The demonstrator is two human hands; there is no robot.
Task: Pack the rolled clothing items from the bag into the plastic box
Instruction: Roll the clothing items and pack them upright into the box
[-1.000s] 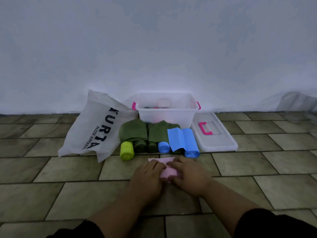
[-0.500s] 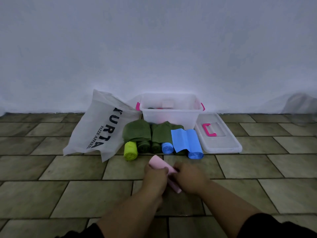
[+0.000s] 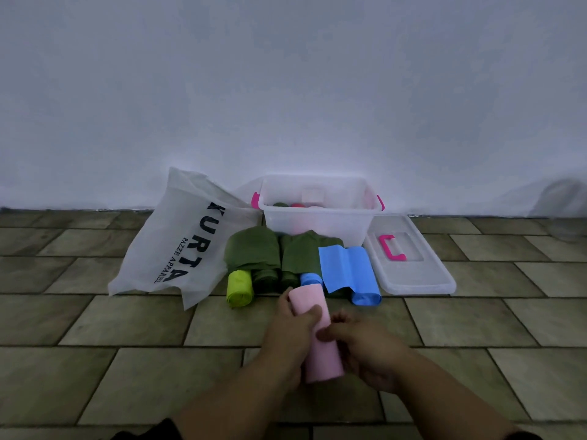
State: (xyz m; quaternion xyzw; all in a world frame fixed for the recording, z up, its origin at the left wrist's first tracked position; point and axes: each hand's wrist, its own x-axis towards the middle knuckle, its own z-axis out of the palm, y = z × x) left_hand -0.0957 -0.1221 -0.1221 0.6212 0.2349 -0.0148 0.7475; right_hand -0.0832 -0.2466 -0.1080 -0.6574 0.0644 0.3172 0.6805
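A pale pink rolled cloth is gripped by the left hand and the right hand, presumably to prevent unrolling before the clear plastic box.

- "KURTA" is printed in large black capitals on the white, semi-transparent, floppy carrier bag that lies on the tiled floor. The letters are turned sideways and run down its face.
- "PAZZE APPAREL" runs in much smaller black capitals just beside that word on the same bag, also sideways.
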